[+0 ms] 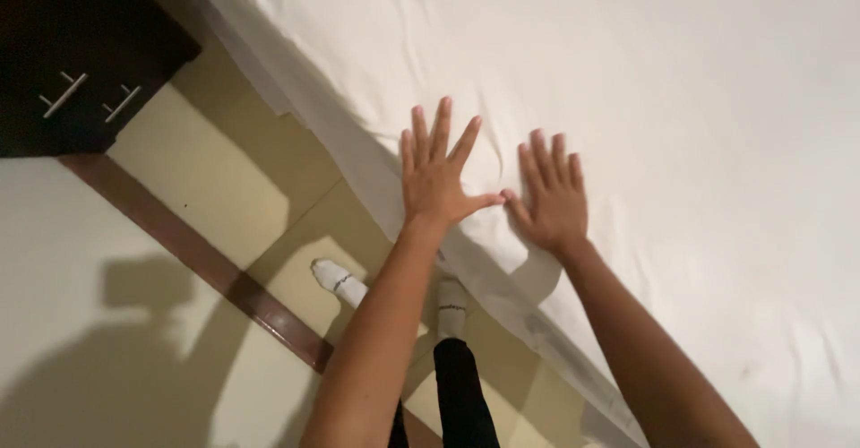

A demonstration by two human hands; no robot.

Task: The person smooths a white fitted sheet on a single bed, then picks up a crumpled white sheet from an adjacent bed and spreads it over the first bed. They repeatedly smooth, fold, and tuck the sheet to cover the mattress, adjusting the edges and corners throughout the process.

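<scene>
A bed covered with a white sheet [645, 81] fills the upper right of the head view. My left hand [439, 175] lies flat on the sheet near the bed's edge, fingers spread wide, holding nothing. Just to its right my right hand [551, 197] is also pressed flat on the sheet, fingers apart. The two thumbs almost touch. The sheet shows small wrinkles around both hands. Its hem [502, 287] hangs down over the side of the bed below my wrists.
A dark wooden cabinet [72, 54] with two metal bar handles stands at the upper left. Cream floor tiles [215, 170] and a brown skirting strip [197, 255] run beside a pale wall. My feet in white socks [339, 280] stand by the bed.
</scene>
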